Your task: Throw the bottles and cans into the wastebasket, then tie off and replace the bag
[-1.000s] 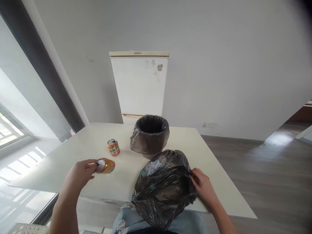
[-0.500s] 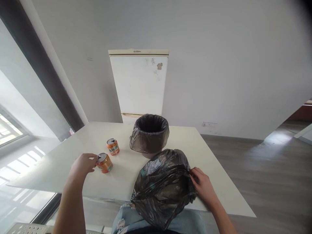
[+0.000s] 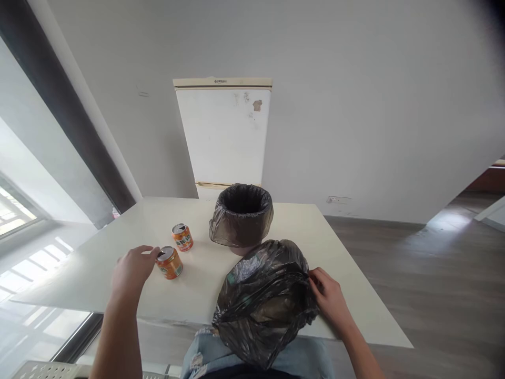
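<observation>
My left hand [image 3: 132, 268] rests at the left side of an orange drink can [image 3: 169, 262], which stands upright on the white table [image 3: 118, 247]. The thumb and curled fingers touch the can's top rim. A second orange can [image 3: 182, 237] stands a little farther back. My right hand [image 3: 329, 299] is closed on the right edge of a full, crumpled black plastic bag [image 3: 264, 300], which lies at the table's near edge and hangs over my lap.
A small bin lined with a black bag [image 3: 241, 216] stands open-mouthed at the table's middle. Behind the table is a white fridge [image 3: 223, 137] against the wall. A window is at the left, wooden floor at the right.
The can in my left hand went from lying tilted above the table to standing upright on it. My left hand has eased back slightly. The right hand and bag stayed put.
</observation>
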Demonstrator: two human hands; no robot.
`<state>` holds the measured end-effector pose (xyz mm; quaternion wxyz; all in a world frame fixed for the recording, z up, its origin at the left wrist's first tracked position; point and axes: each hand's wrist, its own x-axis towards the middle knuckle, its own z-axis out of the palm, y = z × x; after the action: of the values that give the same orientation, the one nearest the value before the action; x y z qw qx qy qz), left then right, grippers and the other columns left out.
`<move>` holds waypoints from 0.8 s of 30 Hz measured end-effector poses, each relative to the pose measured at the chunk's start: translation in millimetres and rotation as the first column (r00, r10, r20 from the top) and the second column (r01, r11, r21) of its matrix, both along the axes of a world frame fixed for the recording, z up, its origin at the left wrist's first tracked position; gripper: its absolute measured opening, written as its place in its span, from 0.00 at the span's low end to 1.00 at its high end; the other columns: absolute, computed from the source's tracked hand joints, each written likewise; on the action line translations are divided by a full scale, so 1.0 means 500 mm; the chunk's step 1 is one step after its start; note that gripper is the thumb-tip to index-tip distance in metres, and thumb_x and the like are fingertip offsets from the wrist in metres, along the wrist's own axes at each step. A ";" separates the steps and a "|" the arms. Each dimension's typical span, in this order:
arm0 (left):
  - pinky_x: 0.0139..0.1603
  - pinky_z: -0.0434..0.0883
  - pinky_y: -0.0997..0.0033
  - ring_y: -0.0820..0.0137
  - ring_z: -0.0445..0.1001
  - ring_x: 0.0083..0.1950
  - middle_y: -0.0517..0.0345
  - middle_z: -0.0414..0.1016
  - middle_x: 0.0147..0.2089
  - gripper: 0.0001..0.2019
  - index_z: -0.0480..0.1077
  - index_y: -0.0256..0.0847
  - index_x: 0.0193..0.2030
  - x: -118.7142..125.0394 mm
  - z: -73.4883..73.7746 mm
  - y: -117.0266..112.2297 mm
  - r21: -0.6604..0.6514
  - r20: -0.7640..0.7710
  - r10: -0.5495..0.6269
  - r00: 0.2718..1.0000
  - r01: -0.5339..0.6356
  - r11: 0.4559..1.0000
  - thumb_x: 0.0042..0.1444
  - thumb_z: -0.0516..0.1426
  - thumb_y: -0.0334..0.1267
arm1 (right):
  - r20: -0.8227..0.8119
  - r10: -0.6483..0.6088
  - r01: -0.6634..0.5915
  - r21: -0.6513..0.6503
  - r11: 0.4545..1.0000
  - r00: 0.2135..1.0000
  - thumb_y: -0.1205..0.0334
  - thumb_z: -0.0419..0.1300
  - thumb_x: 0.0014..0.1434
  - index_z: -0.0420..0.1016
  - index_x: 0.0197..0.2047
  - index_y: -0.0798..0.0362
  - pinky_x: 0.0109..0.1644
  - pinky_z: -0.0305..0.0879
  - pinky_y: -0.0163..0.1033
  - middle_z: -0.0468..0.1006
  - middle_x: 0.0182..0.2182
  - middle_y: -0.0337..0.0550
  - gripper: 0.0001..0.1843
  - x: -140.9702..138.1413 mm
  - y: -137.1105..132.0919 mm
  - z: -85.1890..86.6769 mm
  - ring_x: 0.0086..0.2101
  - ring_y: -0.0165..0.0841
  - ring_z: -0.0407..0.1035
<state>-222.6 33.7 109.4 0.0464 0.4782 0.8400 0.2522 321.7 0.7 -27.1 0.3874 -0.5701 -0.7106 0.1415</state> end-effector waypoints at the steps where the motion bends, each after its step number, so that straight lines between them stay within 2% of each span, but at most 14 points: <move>1: 0.42 0.74 0.58 0.50 0.81 0.46 0.49 0.86 0.40 0.19 0.79 0.40 0.48 0.020 0.016 -0.011 0.015 -0.019 0.008 1.000 -0.008 1.000 0.60 0.58 0.52 | -0.006 -0.014 0.014 0.009 1.000 1.000 0.53 0.52 0.74 0.72 0.39 0.49 0.41 0.66 0.42 0.75 0.36 0.44 0.13 0.001 0.001 -0.001 0.37 0.39 0.71; 4: 0.48 0.74 0.61 0.58 0.82 0.47 0.55 0.85 0.44 0.17 0.76 0.42 0.54 0.112 0.050 -0.053 0.169 -0.007 -0.109 0.994 0.109 0.980 0.65 0.55 0.47 | -0.032 -0.077 0.079 0.047 0.996 0.996 0.52 0.54 0.73 0.72 0.40 0.49 0.41 0.65 0.41 0.75 0.35 0.43 0.13 0.004 0.004 -0.003 0.35 0.38 0.70; 6: 0.44 0.75 0.64 0.63 0.81 0.39 0.55 0.84 0.40 0.14 0.79 0.42 0.48 0.197 0.052 -0.087 0.258 0.025 -0.273 0.962 0.257 0.931 0.65 0.56 0.46 | -0.068 -0.152 0.157 0.090 0.983 0.986 0.52 0.54 0.72 0.72 0.39 0.49 0.41 0.64 0.41 0.75 0.35 0.42 0.13 0.007 0.004 -0.003 0.35 0.37 0.69; 8: 0.37 0.76 0.67 0.65 0.79 0.33 0.54 0.84 0.40 0.15 0.80 0.42 0.46 0.292 0.035 -0.126 0.331 0.070 -0.540 0.838 0.492 0.805 0.66 0.56 0.47 | -0.118 -0.234 0.250 0.140 0.958 0.965 0.52 0.53 0.73 0.71 0.39 0.49 0.41 0.63 0.41 0.74 0.36 0.43 0.13 0.009 0.001 -0.002 0.35 0.37 0.69; 10: 0.43 0.78 0.69 0.66 0.81 0.38 0.55 0.84 0.43 0.14 0.81 0.45 0.45 0.386 0.003 -0.167 0.304 0.110 -0.760 0.641 0.706 0.640 0.69 0.53 0.43 | -0.167 -0.299 0.327 0.183 0.927 0.940 0.51 0.53 0.73 0.71 0.40 0.49 0.42 0.63 0.42 0.74 0.37 0.43 0.13 0.010 -0.003 0.000 0.37 0.38 0.68; 11: 0.47 0.78 0.69 0.66 0.82 0.41 0.55 0.84 0.43 0.14 0.81 0.46 0.44 0.429 -0.016 -0.185 0.267 0.148 -0.827 0.543 0.783 0.562 0.69 0.53 0.39 | -0.186 -0.318 0.353 0.196 0.915 0.929 0.51 0.53 0.73 0.71 0.40 0.50 0.43 0.63 0.42 0.74 0.37 0.43 0.13 0.010 -0.005 0.002 0.37 0.38 0.68; 12: 0.47 0.78 0.69 0.66 0.82 0.42 0.56 0.84 0.42 0.14 0.81 0.47 0.45 0.468 -0.037 -0.198 0.223 0.187 -0.865 0.466 0.837 0.500 0.68 0.53 0.36 | -0.203 -0.332 0.371 0.206 0.905 0.921 0.50 0.53 0.73 0.71 0.40 0.50 0.43 0.63 0.42 0.73 0.37 0.43 0.14 0.010 -0.007 0.003 0.37 0.38 0.68; 13: 0.47 0.78 0.68 0.64 0.82 0.42 0.56 0.84 0.41 0.14 0.81 0.48 0.46 0.501 -0.059 -0.208 0.192 0.209 -0.888 0.410 0.873 0.449 0.67 0.53 0.33 | -0.220 -0.340 0.384 0.210 0.899 0.915 0.50 0.53 0.73 0.70 0.40 0.50 0.44 0.63 0.42 0.73 0.37 0.43 0.14 0.010 -0.009 0.004 0.37 0.38 0.68; 14: 0.49 0.79 0.66 0.62 0.82 0.45 0.53 0.84 0.43 0.15 0.81 0.47 0.49 0.528 -0.080 -0.212 0.172 0.212 -0.896 0.390 0.888 0.427 0.65 0.53 0.31 | -0.234 -0.343 0.392 0.209 0.896 0.910 0.50 0.52 0.73 0.70 0.41 0.50 0.44 0.63 0.42 0.72 0.37 0.43 0.14 0.009 -0.011 0.005 0.37 0.38 0.67; 16: 0.56 0.78 0.62 0.59 0.80 0.52 0.50 0.82 0.51 0.20 0.79 0.46 0.55 0.563 -0.117 -0.206 0.142 0.182 -0.888 0.421 0.883 0.448 0.63 0.52 0.27 | -0.252 -0.340 0.392 0.197 0.899 0.906 0.49 0.51 0.74 0.69 0.41 0.50 0.44 0.62 0.42 0.71 0.36 0.42 0.15 0.007 -0.014 0.006 0.37 0.37 0.67; 18: 0.64 0.75 0.59 0.57 0.76 0.61 0.49 0.78 0.60 0.27 0.74 0.44 0.63 0.577 -0.144 -0.188 0.130 0.111 -0.878 0.465 0.869 0.477 0.61 0.50 0.24 | -0.255 -0.335 0.386 0.183 0.904 0.907 0.48 0.50 0.74 0.68 0.42 0.50 0.44 0.62 0.42 0.71 0.37 0.43 0.15 0.006 -0.015 0.007 0.37 0.38 0.66; 20: 0.71 0.70 0.57 0.56 0.70 0.68 0.49 0.73 0.67 0.32 0.69 0.42 0.70 0.578 -0.160 -0.167 0.125 0.022 -0.876 0.481 0.868 0.480 0.60 0.50 0.22 | -0.250 -0.337 0.385 0.174 0.907 0.908 0.48 0.50 0.74 0.68 0.42 0.50 0.43 0.62 0.42 0.71 0.36 0.43 0.16 0.006 -0.016 0.008 0.37 0.38 0.66; 22: 0.73 0.67 0.54 0.55 0.66 0.72 0.48 0.69 0.70 0.33 0.67 0.41 0.71 0.571 -0.169 -0.151 0.125 -0.059 -0.861 0.506 0.859 0.496 0.60 0.50 0.21 | -0.245 -0.344 0.389 0.167 0.906 0.906 0.48 0.50 0.74 0.68 0.42 0.50 0.43 0.62 0.41 0.71 0.36 0.43 0.15 0.006 -0.017 0.008 0.36 0.38 0.66; 24: 0.72 0.67 0.52 0.55 0.66 0.71 0.47 0.70 0.69 0.30 0.69 0.41 0.69 0.561 -0.176 -0.143 0.132 -0.112 -0.813 0.571 0.820 0.557 0.62 0.50 0.22 | -0.240 -0.347 0.392 0.172 0.904 0.907 0.49 0.50 0.74 0.68 0.42 0.50 0.43 0.62 0.41 0.72 0.36 0.43 0.15 0.005 -0.017 0.009 0.36 0.38 0.66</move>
<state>57.8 -37.9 21.4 0.1011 0.8194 0.4992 0.2630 324.2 -7.8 -22.7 0.5374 -0.6319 -0.5567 0.0449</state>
